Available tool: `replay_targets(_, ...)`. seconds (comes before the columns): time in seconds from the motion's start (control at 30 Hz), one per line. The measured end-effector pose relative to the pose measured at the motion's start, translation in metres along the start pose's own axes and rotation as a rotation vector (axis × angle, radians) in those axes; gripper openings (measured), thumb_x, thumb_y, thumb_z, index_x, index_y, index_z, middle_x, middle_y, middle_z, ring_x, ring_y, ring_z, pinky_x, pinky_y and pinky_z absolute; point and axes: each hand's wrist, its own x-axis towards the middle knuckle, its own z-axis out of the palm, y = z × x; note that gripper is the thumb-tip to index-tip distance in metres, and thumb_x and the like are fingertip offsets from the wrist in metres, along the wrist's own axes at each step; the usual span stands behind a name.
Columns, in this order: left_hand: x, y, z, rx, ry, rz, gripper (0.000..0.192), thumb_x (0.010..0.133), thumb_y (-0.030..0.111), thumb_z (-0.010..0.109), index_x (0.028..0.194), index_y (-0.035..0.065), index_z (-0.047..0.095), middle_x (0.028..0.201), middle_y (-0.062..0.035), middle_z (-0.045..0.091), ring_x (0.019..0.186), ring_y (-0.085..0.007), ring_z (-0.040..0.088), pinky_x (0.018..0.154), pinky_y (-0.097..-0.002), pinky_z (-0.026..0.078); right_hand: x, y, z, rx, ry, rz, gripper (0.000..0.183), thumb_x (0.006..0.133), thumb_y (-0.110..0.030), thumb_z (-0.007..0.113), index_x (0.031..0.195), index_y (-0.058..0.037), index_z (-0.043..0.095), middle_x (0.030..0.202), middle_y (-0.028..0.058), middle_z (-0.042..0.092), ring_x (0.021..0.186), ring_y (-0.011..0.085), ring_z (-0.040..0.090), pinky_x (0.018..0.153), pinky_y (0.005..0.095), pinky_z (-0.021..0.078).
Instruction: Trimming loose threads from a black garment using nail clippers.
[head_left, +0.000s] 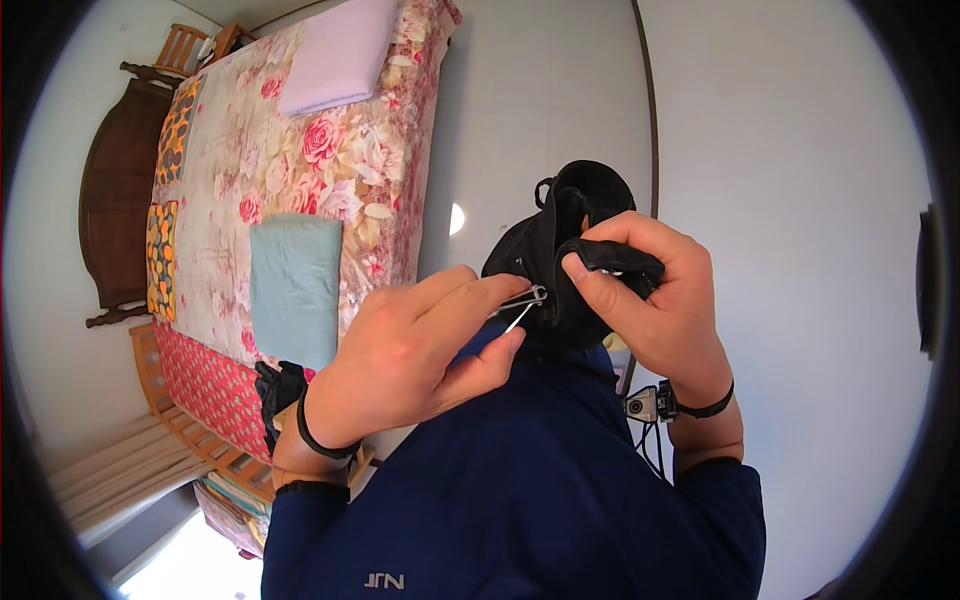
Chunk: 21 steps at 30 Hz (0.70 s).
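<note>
My left hand (420, 345) holds a metal nail clipper (525, 301) between thumb and forefinger, its lever raised. The clipper's jaws touch or lie just beside a black fabric item (525, 247), perhaps a cap or bag, with a small loop at its top. My right hand (656, 289) pinches a folded edge of the same black fabric between thumb and fingers. A small whitish bit shows in that fold; I cannot tell what it is. The fabric lies in front of my dark blue shirt, and its lower part is partly hidden by my hands.
To the left stands a bed with a floral sheet (225, 165), a folded teal cloth (295, 289) and a folded lilac blanket (337, 60). Black cloth (279, 394) lies near my left wrist. A small camera device (640, 406) with cables is by my right wrist.
</note>
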Motion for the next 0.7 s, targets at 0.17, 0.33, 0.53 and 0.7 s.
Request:
replay_targets(0.17,-0.0007,-0.0002,0.0022,0.043,-0.008,0.007,0.032,0.079,0.007,0.075,0.109,-0.0013,0.067,0.073,-0.0106,0.057,0.057,-0.0243,0.055,0.051,-0.0351,0.044,-0.0031,0.0022,0.0021,-0.018,-0.013,-0.04,0.011,0.089,-0.007,0.073,0.097,-0.0006,0.068,0.077,0.0046,0.07,0.069,0.0078,0.064,0.061,0.0241,0.0484)
replay_targets(0.33,-0.0038,0.0009,0.0063,0.09,0.009,0.034,0.028,0.083,0.015,0.075,0.107,0.0024,0.067,0.072,-0.0066,0.051,0.052,-0.0229,0.055,0.047,-0.0358,0.045,-0.0056,0.0001,0.0065,0.02,-0.018,-0.004,0.006,0.087,0.0,0.071,0.091,0.0026,0.067,0.08,0.0007,0.064,0.07,0.0046,0.055,0.061,0.0219,0.0427)
replay_targets(0.53,-0.0071,0.0036,0.0081,0.135,-0.009,0.027,0.031,0.079,0.009,0.076,0.107,-0.0005,0.067,0.075,-0.0096,0.059,0.055,-0.0238,0.057,0.05,-0.0353,0.045,-0.0075,0.0059,0.005,-0.02,-0.04,-0.002,0.01,0.088,-0.004,0.072,0.095,0.0011,0.067,0.077,0.0033,0.066,0.068,0.0072,0.058,0.06,0.0236,0.0452)
replay_targets(0.7,-0.0085,0.006,0.0087,0.17,-0.009,0.032,0.032,0.078,0.009,0.076,0.107,-0.0003,0.067,0.074,-0.0089,0.059,0.054,-0.0233,0.057,0.049,-0.0351,0.045,-0.0095,0.0083,0.0059,-0.024,-0.033,-0.018,0.012,0.088,-0.008,0.074,0.096,-0.0011,0.068,0.072,0.0049,0.067,0.064,0.0093,0.06,0.058,0.0256,0.0459)
